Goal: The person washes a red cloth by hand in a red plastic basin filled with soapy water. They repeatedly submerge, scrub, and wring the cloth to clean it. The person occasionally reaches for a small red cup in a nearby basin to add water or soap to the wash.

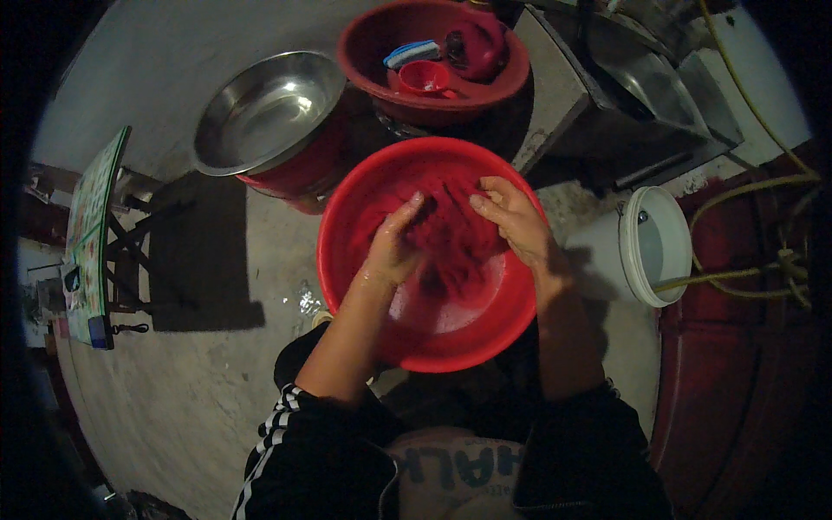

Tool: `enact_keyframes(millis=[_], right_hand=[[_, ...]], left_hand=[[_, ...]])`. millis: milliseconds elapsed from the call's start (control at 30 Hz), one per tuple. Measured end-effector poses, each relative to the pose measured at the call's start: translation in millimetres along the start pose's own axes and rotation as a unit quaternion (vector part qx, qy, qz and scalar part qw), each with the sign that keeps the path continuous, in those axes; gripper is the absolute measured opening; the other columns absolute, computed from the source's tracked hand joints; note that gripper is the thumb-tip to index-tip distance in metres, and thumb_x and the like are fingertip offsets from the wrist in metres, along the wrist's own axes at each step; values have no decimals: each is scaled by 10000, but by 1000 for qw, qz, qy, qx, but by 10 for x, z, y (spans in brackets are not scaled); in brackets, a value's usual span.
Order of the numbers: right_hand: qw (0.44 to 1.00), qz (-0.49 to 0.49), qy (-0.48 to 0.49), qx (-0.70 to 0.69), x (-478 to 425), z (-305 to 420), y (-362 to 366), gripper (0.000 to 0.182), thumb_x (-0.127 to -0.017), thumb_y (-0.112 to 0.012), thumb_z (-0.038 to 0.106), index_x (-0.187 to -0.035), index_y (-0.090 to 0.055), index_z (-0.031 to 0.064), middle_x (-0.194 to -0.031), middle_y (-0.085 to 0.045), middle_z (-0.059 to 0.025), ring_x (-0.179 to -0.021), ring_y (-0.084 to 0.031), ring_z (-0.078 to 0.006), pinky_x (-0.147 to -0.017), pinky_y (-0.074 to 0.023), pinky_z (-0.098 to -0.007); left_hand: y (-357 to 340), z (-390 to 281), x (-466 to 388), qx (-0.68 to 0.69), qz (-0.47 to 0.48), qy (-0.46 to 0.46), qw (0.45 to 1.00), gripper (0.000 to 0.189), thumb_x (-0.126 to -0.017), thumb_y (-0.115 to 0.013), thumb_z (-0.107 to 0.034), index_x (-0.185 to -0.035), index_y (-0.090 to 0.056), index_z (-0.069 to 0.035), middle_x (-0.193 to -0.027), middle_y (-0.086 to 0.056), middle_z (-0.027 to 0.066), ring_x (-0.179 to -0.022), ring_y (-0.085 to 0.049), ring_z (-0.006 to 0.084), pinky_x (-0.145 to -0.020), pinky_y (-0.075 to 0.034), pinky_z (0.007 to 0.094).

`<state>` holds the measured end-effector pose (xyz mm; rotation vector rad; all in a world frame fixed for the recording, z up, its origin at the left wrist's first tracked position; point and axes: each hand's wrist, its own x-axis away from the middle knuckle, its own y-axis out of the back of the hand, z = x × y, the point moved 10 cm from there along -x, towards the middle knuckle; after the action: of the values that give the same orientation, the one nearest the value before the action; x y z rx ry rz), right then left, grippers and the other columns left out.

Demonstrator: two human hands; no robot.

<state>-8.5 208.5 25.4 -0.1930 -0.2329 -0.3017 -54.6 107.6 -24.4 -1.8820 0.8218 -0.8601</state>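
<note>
A red plastic basin (520, 335) stands in front of me, with a wet, wrinkled red cloth (448, 227) bunched inside it. My left hand (395, 244) grips the cloth's left part, thumb on top and fingers hidden beneath. On the right side my right hand (517, 218) holds the same cloth, its thumb and bent fingers showing near the basin's inner wall. Both hands look wet. A little liquid shows in the bottom of the basin.
Beyond the basin are a steel bowl (250, 123) and a brown-red tub (364, 62) holding a brush (412, 54), a red cup (424, 77) and a dark red bundle (481, 45). A white bucket (682, 247) with a yellow hose (721, 284) stands right; a folding table (97, 240) stands left.
</note>
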Motion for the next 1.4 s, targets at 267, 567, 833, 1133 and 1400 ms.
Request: enact_keyframes(millis=[267,567,833,1133,1400], right_hand=[[915,173,-86,353,-69,-558,-196,494,-664,-666,194,-1056,-473,-36,-1010,-520,-131,-957,-473,-201,-829,-372,-301],[981,-60,144,-117,-211,-99,311,519,-698,-527,75,-1184,-371,-21,-1130,-479,-131,-1065,-438,-209,-901,-340,-298],[819,-24,296,490,371,-13,-1037,261,-648,-633,204,-871,-546,100,-824,-578,-168,-772,-569,-339,-670,-467,-395],[855,-182,310,374,307,27,-624,192,-625,-650,172,-726,-513,83,-639,-551,-138,-587,-548,-340,-525,-441,-409],[843,-255,217,421,71,-89,-162,182,-655,-608,178,-782,-519,82,-687,-573,-148,-627,-557,-334,-546,-440,-419]], left_hand=[[-38,-356,52,153,6,-62,986,330,-820,-469,-212,-1087,-486,-19,-1105,-521,119,-1024,-485,261,-938,-326,386],[252,-53,27,102,-148,-9,984,366,-818,-483,-306,-1040,-511,-17,-1086,-533,91,-1018,-489,254,-908,-369,379],[654,519,-39,69,-120,134,981,287,-812,-471,-339,-945,-548,-97,-852,-574,65,-765,-545,222,-601,-462,341],[527,489,-130,46,-15,33,998,299,-862,-363,-350,-934,-523,-109,-861,-552,80,-765,-503,154,-603,-440,284],[520,624,135,-8,-271,85,959,247,-850,-393,-345,-853,-530,-139,-784,-563,35,-692,-534,175,-503,-439,301]])
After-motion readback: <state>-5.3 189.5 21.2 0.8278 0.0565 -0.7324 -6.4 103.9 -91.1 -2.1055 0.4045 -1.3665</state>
